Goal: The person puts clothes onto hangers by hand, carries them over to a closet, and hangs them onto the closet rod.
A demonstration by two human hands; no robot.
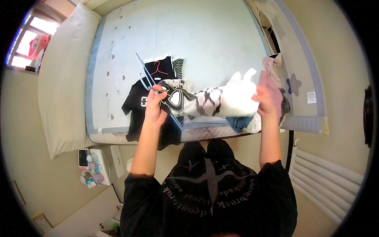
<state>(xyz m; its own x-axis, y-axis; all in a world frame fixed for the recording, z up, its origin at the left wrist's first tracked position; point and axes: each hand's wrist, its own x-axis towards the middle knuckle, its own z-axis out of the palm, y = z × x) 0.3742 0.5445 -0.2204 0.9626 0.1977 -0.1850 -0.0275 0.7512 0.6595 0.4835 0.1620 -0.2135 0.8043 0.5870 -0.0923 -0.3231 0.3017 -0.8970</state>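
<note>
A white garment with a black-and-grey print (209, 100) stretches between my two hands above the near edge of the bed. My left hand (155, 104) pinches its printed end, and a blue hanger (143, 68) sticks out beside that hand. At the plain white end, my right hand (264, 102) is closed on the fabric, slightly blurred. Beneath my left hand a black T-shirt (136, 94) lies spread on the bed. Beyond it is a folded black garment (167, 65) with a pink hanger print and a striped piece alongside.
The bed (205, 35) has a light blue sheet. Pink clothes (270, 85) and a blue denim item (239, 123) lie at its right side. A long pillow-like bolster (65, 83) lines the left. A white cabinet (108, 162) stands lower left, a radiator (323, 181) lower right.
</note>
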